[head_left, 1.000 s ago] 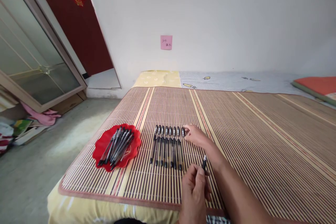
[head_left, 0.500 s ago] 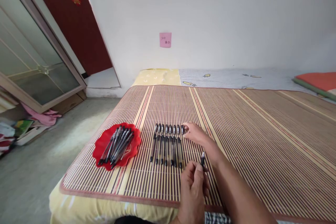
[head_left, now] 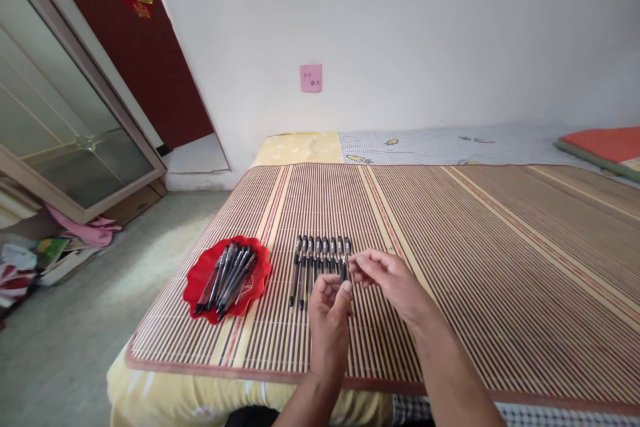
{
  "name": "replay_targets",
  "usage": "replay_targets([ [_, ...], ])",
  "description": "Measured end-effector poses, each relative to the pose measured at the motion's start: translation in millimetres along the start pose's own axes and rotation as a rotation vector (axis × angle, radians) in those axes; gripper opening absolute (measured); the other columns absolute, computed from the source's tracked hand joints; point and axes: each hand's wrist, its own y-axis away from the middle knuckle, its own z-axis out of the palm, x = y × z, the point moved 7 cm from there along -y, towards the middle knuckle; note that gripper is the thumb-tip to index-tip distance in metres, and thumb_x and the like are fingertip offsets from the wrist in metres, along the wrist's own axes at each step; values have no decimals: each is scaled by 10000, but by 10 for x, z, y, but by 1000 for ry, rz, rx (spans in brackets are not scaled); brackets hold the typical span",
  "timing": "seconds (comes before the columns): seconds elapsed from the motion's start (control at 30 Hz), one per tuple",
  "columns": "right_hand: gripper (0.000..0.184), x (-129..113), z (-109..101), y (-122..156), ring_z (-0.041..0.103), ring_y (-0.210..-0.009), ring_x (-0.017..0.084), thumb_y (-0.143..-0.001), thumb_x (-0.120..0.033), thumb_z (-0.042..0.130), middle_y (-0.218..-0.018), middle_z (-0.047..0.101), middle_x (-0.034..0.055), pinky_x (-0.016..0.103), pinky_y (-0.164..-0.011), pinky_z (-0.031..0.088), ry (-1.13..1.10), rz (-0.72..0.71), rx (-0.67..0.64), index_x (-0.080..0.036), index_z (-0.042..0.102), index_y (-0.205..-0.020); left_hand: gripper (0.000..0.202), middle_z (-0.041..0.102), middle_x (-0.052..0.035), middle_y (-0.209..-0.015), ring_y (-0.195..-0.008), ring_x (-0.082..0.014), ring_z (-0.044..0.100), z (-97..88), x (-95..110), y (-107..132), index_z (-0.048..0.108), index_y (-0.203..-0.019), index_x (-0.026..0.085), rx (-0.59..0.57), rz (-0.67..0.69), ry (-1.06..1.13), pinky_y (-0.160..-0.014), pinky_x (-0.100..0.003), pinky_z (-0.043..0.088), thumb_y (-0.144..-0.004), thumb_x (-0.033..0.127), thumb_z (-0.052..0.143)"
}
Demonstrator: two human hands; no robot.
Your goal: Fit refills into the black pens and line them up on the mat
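Note:
My left hand [head_left: 330, 320] is closed around an uncapped black pen [head_left: 343, 269], whose tip points away from me; most of its barrel is hidden in the hand. Loosely bent, with thumb and fingers apart, my right hand [head_left: 383, 277] is just right of that tip; whether it touches the tip I cannot tell. Beyond both hands runs a row of black pen caps [head_left: 325, 245]. Below these caps lie clear-barrelled pens [head_left: 295, 280] side by side, some covered by my left hand. A red scalloped dish [head_left: 196, 275] holds several more pens [head_left: 229, 280].
A striped bamboo mat [head_left: 450, 267] covers the bed, with yellow bedding [head_left: 165, 383] along its front edge. Folded orange and green cloth [head_left: 600, 147] lies at the far right. To the left are the floor [head_left: 125, 280] and a glass-panelled door [head_left: 75, 113]. A pink note [head_left: 311, 78] is on the wall.
My left hand has moved left and away from me with the uncapped pen, towards the row. My right hand has let go of the end cap in the row and come back beside the pen tip.

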Motion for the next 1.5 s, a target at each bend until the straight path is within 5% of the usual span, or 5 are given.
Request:
replay_targets([
  [0.47,269,-70,4,44,577,-704,151,-827,-466,747,-743,645,4,297,-682,474,-27,-32,85,-199,723,-844,449,526,40,-539,-451,-70,471,137,19,16,598,-778,160,-219,-38,-214,-483,-197,351,-955,572,571],
  [0.67,249,-64,-28,48,576,-732,146,-825,-442,749,-761,642,3,292,-706,462,-9,-57,95,-193,729,-835,441,493,101,-642,-431,-50,428,113,0,12,476,-858,217,-163,-32,-177,-420,-178,329,-784,484,819],
  [0.87,244,-15,-82,45,576,-720,143,-847,-442,723,-770,658,4,297,-711,464,-27,-52,58,-202,738,-889,475,536,23,-568,-498,-76,476,200,18,38,548,-710,167,-325,-67,-227,-518,-206,375,-980,557,532],
  [1.07,208,20,-72,54,595,-784,155,-865,-410,700,-856,689,23,303,-739,474,9,-34,1,-212,746,-911,462,513,107,-549,-389,-64,438,128,-58,-2,480,-866,219,-219,-94,-162,-391,-172,285,-772,520,818],
  [1.5,205,49,-46,76,581,-741,141,-797,-363,765,-814,678,17,290,-713,481,-153,31,-69,-209,759,-932,427,535,82,-572,-402,-40,378,241,-138,64,486,-824,204,-338,-272,7,-404,-174,239,-816,521,773],
])
